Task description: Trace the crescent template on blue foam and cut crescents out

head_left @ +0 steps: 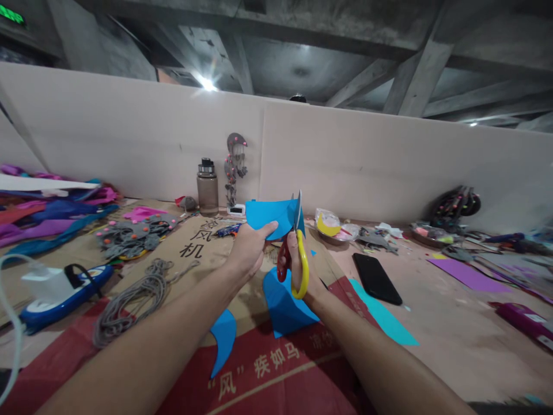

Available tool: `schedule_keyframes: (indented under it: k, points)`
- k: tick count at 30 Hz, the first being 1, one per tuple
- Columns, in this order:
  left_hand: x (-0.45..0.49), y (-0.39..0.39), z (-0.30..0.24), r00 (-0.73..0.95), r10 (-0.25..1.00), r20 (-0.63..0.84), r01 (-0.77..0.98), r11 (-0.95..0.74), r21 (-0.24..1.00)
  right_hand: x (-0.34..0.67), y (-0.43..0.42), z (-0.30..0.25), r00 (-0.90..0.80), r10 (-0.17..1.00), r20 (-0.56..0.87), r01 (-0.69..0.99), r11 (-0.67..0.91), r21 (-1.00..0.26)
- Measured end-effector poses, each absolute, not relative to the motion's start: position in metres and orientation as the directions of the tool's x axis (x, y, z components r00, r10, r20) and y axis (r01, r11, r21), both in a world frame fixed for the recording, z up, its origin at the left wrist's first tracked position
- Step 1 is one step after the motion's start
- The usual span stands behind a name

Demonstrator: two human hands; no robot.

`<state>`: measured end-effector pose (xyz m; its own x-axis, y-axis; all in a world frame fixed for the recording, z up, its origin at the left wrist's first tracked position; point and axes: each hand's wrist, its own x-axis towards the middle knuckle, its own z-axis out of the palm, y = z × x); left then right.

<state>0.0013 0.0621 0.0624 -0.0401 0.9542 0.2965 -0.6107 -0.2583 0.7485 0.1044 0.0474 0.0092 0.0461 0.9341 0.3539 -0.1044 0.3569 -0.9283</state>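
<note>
My left hand (pixel 250 246) pinches a piece of blue felt-like sheet (pixel 268 214) by its lower edge, thumb on top. In my right hand (pixel 297 259) is a pair of scissors (pixel 305 271) with one yellow and one red handle loop. The blades point up and away, parted around the right end of the blue sheet. Below my hands, a larger blue piece (pixel 285 308) lies on the flattened cardboard (pixel 242 363). To its left is a curved, pointed blue offcut (pixel 224 337).
A black phone (pixel 377 278) and a turquoise strip (pixel 384 317) lie at right. Grey cord (pixel 133 305), a blue power strip (pixel 64 300) and grey felt shapes (pixel 133 236) are at left. A bottle (pixel 208 190) stands by the white partition (pixel 345 167).
</note>
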Motion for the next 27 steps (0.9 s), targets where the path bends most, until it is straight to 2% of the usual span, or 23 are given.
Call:
schedule_keyframes:
  k: [5, 27]
  points:
    - [0.0021, 0.0589, 0.0646, -0.051, 0.957, 0.286, -0.595, -0.259, 0.761, 0.1044, 0.0476, 0.0107, 0.067, 0.938, 0.339, -0.160, 0.346, -0.925]
    - [-0.0069, 0.0676, 0.0650, -0.040, 0.942, 0.333, -0.518, -0.304, 0.799, 0.1089, 0.0483, 0.0088, 0.023, 0.933, 0.359, -0.144, 0.358, -0.922]
